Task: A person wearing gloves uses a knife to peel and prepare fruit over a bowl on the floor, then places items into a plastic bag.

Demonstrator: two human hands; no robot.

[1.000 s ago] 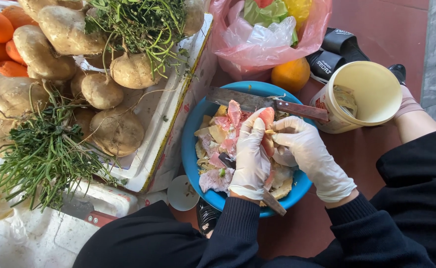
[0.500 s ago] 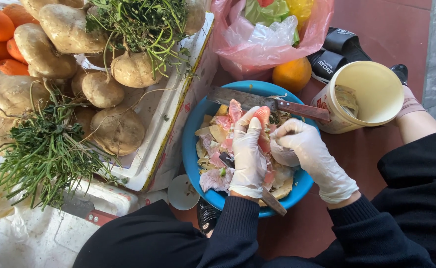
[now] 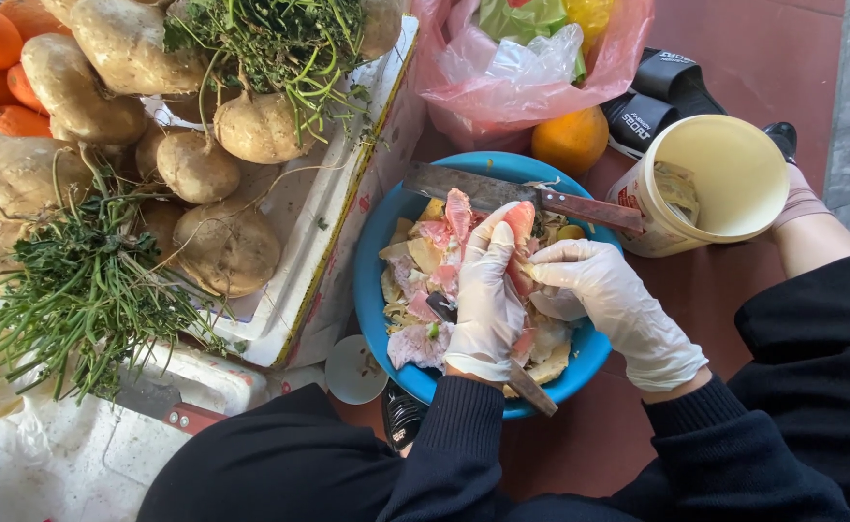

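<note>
Your left hand (image 3: 486, 295), in a white glove, is closed around a pink fruit piece (image 3: 520, 242), with the fingers wrapped up its left side. Your right hand (image 3: 594, 290), also gloved, pinches the same piece from the right, fingertips touching its pink flesh. The piece stands roughly upright between both hands, directly over the blue bowl (image 3: 372, 280). The bowl holds pink and pale yellow peelings (image 3: 425, 266). A cleaver (image 3: 502, 189) lies across the bowl's far rim, handle pointing right. A second knife (image 3: 533, 391) lies in the bowl under your left wrist. A cream plastic tub (image 3: 725, 179) stands just right of the bowl, an orange (image 3: 570, 140) behind it. Pale root tubers (image 3: 227, 242) fill the white foam box (image 3: 328, 251) at left.
</note>
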